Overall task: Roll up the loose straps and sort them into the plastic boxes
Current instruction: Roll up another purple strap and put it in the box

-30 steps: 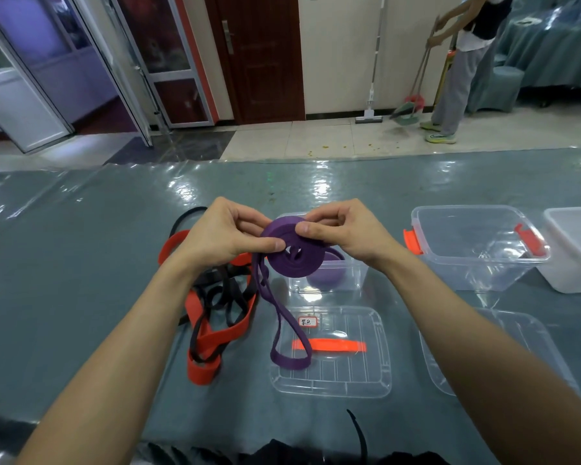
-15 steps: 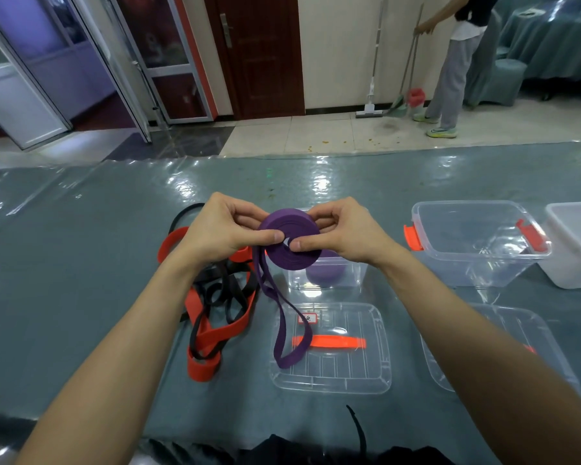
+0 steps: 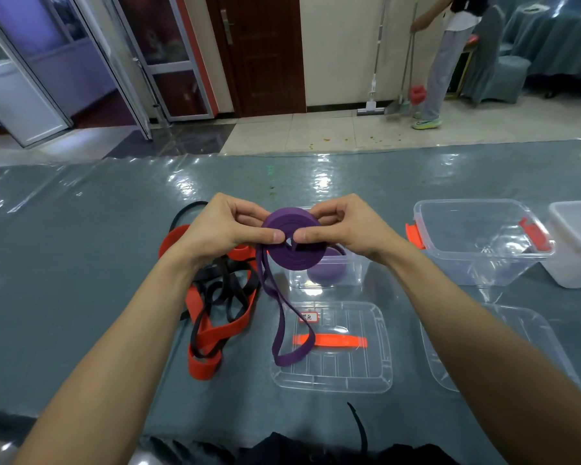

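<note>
1. Left hand (image 3: 220,229) and right hand (image 3: 353,229) both pinch the half-rolled purple strap (image 3: 297,258) with thumb and fingers (image 3: 249,214), above the middle of the bench (image 3: 81,263).
2. Its loose tail hangs down onto a clear lid (image 3: 349,374).
3. Red and black straps (image 3: 200,365) lie tangled just left of it.

Both arms are bare right up to the frame edge: left forearm (image 3: 131,330) and right forearm (image 3: 467,330), slim and smooth-looking. Left hand (image 3: 222,229) & right hand (image 3: 346,229) bare too, thumbnails (image 3: 277,235) cut short (only the thumbs' nails show plainly from here). Along the bottom edge there's a strip of black clothing (image 3: 299,451) at the person's front, dark & creased, fabric type can't tell. A thin black cord (image 3: 359,427) curves up from it approx. mid-frame; part of the garment or not, can't tell.
</note>
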`<act>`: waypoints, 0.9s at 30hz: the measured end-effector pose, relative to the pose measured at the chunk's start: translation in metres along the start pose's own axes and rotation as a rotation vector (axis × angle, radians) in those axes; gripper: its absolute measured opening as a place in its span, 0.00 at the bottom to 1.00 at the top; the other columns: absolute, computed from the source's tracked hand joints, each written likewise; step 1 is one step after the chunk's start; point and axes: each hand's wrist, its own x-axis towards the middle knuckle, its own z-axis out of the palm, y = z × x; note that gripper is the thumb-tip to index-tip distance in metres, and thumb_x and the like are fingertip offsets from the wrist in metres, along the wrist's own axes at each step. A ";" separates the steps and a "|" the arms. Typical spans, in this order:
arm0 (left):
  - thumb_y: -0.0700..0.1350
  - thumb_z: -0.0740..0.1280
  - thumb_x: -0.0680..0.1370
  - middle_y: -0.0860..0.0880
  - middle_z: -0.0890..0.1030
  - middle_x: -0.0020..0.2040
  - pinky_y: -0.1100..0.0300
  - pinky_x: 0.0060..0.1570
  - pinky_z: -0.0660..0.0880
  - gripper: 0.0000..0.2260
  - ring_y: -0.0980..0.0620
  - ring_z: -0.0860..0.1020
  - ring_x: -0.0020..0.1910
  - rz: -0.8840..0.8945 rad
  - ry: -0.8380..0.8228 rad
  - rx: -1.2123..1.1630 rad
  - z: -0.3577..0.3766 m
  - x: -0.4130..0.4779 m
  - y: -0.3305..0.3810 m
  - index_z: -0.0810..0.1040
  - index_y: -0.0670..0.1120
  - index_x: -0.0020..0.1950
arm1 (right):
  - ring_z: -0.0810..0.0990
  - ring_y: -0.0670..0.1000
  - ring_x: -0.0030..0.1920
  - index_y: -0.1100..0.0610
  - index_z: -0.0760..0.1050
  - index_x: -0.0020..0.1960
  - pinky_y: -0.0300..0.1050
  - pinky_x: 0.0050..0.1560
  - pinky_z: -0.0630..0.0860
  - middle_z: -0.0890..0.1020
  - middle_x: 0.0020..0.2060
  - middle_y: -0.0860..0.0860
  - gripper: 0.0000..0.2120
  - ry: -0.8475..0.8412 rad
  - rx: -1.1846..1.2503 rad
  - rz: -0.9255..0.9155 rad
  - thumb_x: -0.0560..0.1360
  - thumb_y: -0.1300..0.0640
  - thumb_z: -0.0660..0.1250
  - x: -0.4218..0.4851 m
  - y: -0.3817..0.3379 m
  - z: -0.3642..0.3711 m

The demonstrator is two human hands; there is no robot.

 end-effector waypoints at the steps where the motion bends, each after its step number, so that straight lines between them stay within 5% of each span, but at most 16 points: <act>1: 0.47 0.86 0.64 0.38 0.90 0.47 0.52 0.50 0.87 0.21 0.38 0.90 0.47 0.004 0.000 -0.001 0.001 0.000 -0.001 0.90 0.41 0.54 | 0.90 0.56 0.47 0.53 0.89 0.51 0.46 0.50 0.86 0.90 0.45 0.57 0.14 -0.001 0.031 0.005 0.69 0.51 0.84 0.000 -0.001 -0.001; 7: 0.47 0.88 0.66 0.37 0.90 0.48 0.52 0.51 0.87 0.20 0.38 0.90 0.47 0.029 -0.009 -0.011 0.000 0.000 -0.001 0.90 0.42 0.55 | 0.89 0.52 0.43 0.63 0.88 0.54 0.42 0.47 0.85 0.90 0.44 0.60 0.14 0.063 0.085 0.000 0.73 0.55 0.81 0.001 -0.001 0.004; 10: 0.48 0.88 0.67 0.38 0.90 0.48 0.49 0.53 0.87 0.20 0.38 0.90 0.48 0.041 -0.008 0.016 -0.002 0.000 -0.001 0.90 0.43 0.55 | 0.89 0.52 0.42 0.60 0.88 0.52 0.40 0.44 0.84 0.90 0.43 0.59 0.12 0.045 0.108 0.014 0.73 0.54 0.81 -0.001 -0.002 0.003; 14: 0.48 0.86 0.67 0.41 0.90 0.48 0.51 0.53 0.87 0.18 0.41 0.90 0.48 0.056 -0.021 0.068 -0.003 0.000 0.001 0.91 0.46 0.54 | 0.90 0.56 0.49 0.56 0.88 0.56 0.47 0.52 0.86 0.90 0.47 0.57 0.17 -0.041 0.030 0.035 0.69 0.56 0.85 -0.001 -0.002 0.000; 18: 0.45 0.85 0.68 0.41 0.90 0.52 0.52 0.56 0.86 0.19 0.41 0.90 0.52 0.036 -0.032 0.018 -0.005 0.002 -0.001 0.90 0.45 0.58 | 0.90 0.56 0.51 0.58 0.88 0.57 0.53 0.56 0.87 0.90 0.48 0.56 0.18 0.045 0.036 -0.015 0.69 0.59 0.85 0.001 0.004 0.005; 27: 0.46 0.84 0.72 0.39 0.90 0.55 0.58 0.52 0.85 0.16 0.44 0.90 0.53 0.091 0.085 -0.245 0.009 -0.002 -0.022 0.90 0.47 0.59 | 0.90 0.57 0.52 0.59 0.87 0.57 0.46 0.53 0.85 0.90 0.50 0.58 0.17 0.228 0.346 -0.143 0.69 0.61 0.82 0.004 0.004 0.012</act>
